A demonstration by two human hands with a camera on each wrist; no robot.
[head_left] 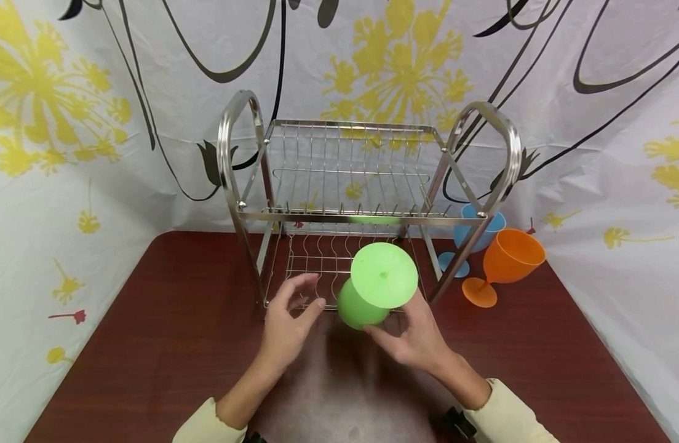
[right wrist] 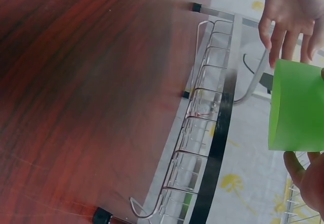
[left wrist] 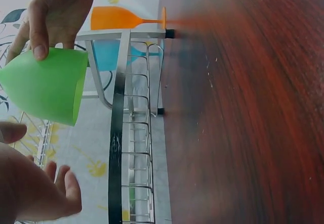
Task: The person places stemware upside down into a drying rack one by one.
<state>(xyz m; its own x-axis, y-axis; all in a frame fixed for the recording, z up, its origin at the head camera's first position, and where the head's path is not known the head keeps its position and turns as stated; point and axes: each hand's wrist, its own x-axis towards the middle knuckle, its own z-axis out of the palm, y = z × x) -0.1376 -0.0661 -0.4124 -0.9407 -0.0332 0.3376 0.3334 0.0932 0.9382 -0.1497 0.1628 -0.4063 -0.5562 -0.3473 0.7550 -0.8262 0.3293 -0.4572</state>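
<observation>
Upside down in front of the dish rack, a green plastic goblet hangs above the table with its round base on top. My right hand grips the goblet's bowl from the right, thumb near the rim. On the other side my left hand is held apart from the goblet, its fingers loosely bent around nothing. In the left wrist view the green bowl opens toward the table, and a gap separates it from the left hand. The right wrist view also shows the bowl.
An orange goblet and a blue goblet stand upright right of the rack, the blue one partly behind its leg. The two-tier metal rack stands on a dark red-brown table. A flower-patterned sheet hangs behind.
</observation>
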